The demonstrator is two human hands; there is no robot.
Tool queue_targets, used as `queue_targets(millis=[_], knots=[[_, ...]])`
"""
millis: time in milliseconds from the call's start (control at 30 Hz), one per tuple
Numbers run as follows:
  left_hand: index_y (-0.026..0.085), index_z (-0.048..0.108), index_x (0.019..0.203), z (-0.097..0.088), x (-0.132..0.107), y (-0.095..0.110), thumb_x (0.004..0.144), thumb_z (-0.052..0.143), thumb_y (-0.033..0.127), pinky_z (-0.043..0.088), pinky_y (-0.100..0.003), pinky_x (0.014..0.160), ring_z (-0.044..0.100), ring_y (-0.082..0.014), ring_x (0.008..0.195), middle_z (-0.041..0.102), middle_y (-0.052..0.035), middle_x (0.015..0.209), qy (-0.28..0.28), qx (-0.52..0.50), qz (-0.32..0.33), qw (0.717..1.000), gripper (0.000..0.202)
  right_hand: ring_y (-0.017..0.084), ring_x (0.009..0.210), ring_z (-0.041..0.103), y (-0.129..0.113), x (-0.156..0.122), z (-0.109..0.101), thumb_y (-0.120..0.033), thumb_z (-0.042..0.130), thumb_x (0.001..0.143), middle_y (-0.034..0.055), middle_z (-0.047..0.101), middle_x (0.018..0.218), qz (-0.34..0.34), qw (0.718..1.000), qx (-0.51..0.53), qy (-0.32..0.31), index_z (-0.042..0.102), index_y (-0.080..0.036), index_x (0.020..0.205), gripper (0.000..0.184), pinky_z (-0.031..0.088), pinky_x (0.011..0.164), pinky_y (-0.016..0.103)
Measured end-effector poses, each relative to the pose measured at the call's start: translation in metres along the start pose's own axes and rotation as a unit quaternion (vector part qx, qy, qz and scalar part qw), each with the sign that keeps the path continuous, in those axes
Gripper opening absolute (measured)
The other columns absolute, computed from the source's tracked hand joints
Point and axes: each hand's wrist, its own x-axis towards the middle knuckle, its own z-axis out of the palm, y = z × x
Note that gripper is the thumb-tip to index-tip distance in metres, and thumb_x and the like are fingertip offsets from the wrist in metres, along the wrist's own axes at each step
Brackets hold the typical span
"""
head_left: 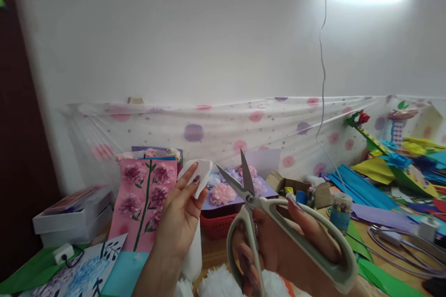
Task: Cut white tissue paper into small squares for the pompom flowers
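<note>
Beside the left hand [179, 216] holding white paper [199, 174], scissors [265, 222] gape

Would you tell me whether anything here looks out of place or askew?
Coloured paper sheets lie fanned and overlapping at the far right, and the spotted plastic sheet behind them sags in wrinkles.

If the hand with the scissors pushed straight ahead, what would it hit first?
Probably the white paper pinched in the left hand: the scissors in the right hand aim up-left, one blade tip just beside it. Depth is hard to judge.
</note>
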Motion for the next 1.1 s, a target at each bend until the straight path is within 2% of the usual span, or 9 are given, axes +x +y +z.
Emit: queue_targets(millis=[133,233,367,467,567,667,867,1000,1100], knots=[[0.013,0.078,0.098,-0.001,0.005,-0.003,0.082,0.058,-0.007,0.062,-0.013,0.06,0.074,-0.0093,0.072,0.079,-0.0071,0.106,0.002,0.006,-0.002,1.0,0.032,0.021,0.065,0.066,0.004,0.002,0.0,-0.046,0.067,0.085,-0.0011,0.058,0.056,0.018,1.0,0.006,-0.017,0.065,-0.02,0.074,0.028,0.053,0.062,0.033],[0.013,0.077,0.102,-0.001,0.004,-0.005,0.083,0.059,-0.007,0.062,-0.013,0.06,0.074,-0.0095,0.072,0.079,-0.0075,0.103,-0.006,0.014,-0.013,1.0,0.034,0.022,0.066,0.068,0.01,0.005,0.003,-0.055,0.06,0.089,0.0011,0.061,0.06,0.075,0.988,0.069,-0.116,0.065,-0.019,0.078,0.038,0.055,0.064,0.034],[0.014,0.078,0.1,-0.003,0.004,-0.005,0.081,0.061,-0.005,0.063,-0.014,0.06,0.074,-0.0097,0.069,0.079,-0.0074,0.101,-0.011,0.013,-0.015,1.0,0.032,0.023,0.07,0.07,0.018,0.01,0.005,-0.068,0.037,0.094,0.0057,0.065,0.07,0.171,0.916,0.2,-0.302,0.064,-0.017,0.088,0.058,0.058,0.073,0.039],[0.016,0.078,0.102,-0.005,0.005,-0.005,0.077,0.067,-0.002,0.062,-0.014,0.06,0.075,-0.0107,0.071,0.079,-0.0068,0.1,-0.025,0.034,-0.003,0.999,0.033,0.023,0.075,0.071,0.02,0.013,0.002,-0.068,0.033,0.095,0.008,0.067,0.078,0.216,0.87,0.245,-0.37,0.064,-0.016,0.095,0.06,0.058,0.08,0.041],[0.019,0.077,0.108,-0.007,0.008,-0.005,0.069,0.079,0.003,0.062,-0.014,0.064,0.076,-0.0125,0.074,0.08,-0.0054,0.1,-0.049,0.071,0.028,0.996,0.043,0.022,0.077,0.07,0.019,0.014,-0.002,-0.072,0.034,0.093,0.0091,0.068,0.083,0.247,0.856,0.234,-0.389,0.063,-0.016,0.098,0.063,0.058,0.081,0.041],[0.023,0.08,0.104,-0.01,0.01,-0.002,0.059,0.091,0.013,0.061,-0.014,0.07,0.076,-0.0132,0.078,0.081,-0.0026,0.096,-0.073,0.087,0.066,0.991,0.048,0.022,0.077,0.069,0.018,0.014,-0.001,-0.075,0.036,0.09,0.0095,0.067,0.084,0.237,0.86,0.244,-0.381,0.063,-0.017,0.099,0.065,0.057,0.079,0.039],[0.024,0.082,0.072,-0.024,0.013,0.01,0.056,0.096,0.026,0.057,-0.01,0.062,0.074,-0.01,0.068,0.08,-0.0001,0.076,-0.159,0.159,0.047,0.973,0.022,0.016,0.07,0.061,0.024,0.009,-0.006,-0.074,0.053,0.084,0.0053,0.059,0.078,0.229,0.853,0.293,-0.366,0.063,-0.018,0.087,0.056,0.055,0.068,0.03],[0.024,0.083,0.07,-0.036,0.019,0.017,0.059,0.094,0.03,0.055,-0.012,0.057,0.072,-0.0115,0.065,0.08,-0.0018,0.075,-0.173,0.276,0.077,0.942,0.017,0.018,0.071,0.063,0.029,0.006,-0.013,-0.075,0.046,0.088,0.0068,0.06,0.074,0.214,0.859,0.288,-0.365,0.057,-0.02,0.069,0.059,0.054,0.066,0.03],[0.025,0.083,0.069,-0.038,0.019,0.019,0.059,0.092,0.027,0.054,-0.013,0.056,0.071,-0.0124,0.063,0.08,-0.0025,0.071,-0.181,0.345,0.111,0.914,0.014,0.02,0.073,0.065,0.028,0.007,-0.013,-0.076,0.045,0.088,0.0074,0.062,0.074,0.203,0.862,0.276,-0.374,0.052,-0.021,0.065,0.06,0.054,0.066,0.031]])
